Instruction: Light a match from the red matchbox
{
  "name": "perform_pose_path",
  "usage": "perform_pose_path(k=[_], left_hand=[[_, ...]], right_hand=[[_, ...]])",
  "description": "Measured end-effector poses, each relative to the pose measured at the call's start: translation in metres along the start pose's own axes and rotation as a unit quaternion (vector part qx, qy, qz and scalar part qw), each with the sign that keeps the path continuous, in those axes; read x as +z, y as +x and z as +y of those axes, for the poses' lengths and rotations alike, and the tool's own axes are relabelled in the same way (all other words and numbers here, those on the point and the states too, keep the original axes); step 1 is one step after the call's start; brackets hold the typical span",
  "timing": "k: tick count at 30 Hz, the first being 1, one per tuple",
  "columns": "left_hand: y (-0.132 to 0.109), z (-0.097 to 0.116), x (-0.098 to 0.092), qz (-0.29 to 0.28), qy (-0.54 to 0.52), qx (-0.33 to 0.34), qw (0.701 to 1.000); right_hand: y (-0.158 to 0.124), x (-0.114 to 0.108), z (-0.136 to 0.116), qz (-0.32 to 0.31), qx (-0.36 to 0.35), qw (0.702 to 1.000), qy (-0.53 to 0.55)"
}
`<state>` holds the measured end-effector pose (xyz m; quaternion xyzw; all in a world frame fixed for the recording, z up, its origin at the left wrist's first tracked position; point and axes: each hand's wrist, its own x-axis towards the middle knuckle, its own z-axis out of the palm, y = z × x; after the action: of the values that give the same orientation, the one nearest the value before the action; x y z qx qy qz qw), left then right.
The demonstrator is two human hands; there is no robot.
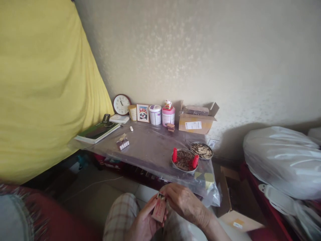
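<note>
Over my lap, my left hand [146,217] grips a small reddish matchbox [159,209] with print on its face. The box is tilted, and its far end looks open with something dark inside. My right hand [184,202] is at that open end, with its fingers bent together against the box; whatever they pinch is hidden. Beyond the hands, a round metal bowl [173,164] holds dark reddish-brown bits, and two red clips [195,161] stand at its rim. Behind it, another bowl [212,155] is full of thin wooden sticks [200,150].
A plastic-covered table [150,144] bears a small wrapped pack [122,143], books [97,132], a clock [121,104], tins [155,115] and a cardboard box [197,122] along the wall. An open carton [238,201] stands on the floor at right, beside a white plastic bag [281,160].
</note>
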<state>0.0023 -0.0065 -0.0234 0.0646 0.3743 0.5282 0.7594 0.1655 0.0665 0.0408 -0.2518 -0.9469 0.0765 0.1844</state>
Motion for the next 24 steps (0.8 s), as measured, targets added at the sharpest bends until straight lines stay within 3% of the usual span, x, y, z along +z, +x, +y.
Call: perform_pose_path(k=[6, 19, 24], left_hand=[[-0.011, 0.007, 0.007, -0.008, -0.016, 0.005, 1.0], [-0.014, 0.005, 0.014, -0.024, -0.029, 0.007, 0.999], [-0.016, 0.005, 0.016, -0.034, -0.035, 0.002, 0.999]], right_hand=[[-0.005, -0.01, 0.01, 0.029, 0.044, 0.993, 0.104], [0.005, -0.012, -0.007, 0.027, 0.005, 0.984, 0.178], [0.006, -0.009, -0.009, 0.025, 0.056, 0.963, 0.261]])
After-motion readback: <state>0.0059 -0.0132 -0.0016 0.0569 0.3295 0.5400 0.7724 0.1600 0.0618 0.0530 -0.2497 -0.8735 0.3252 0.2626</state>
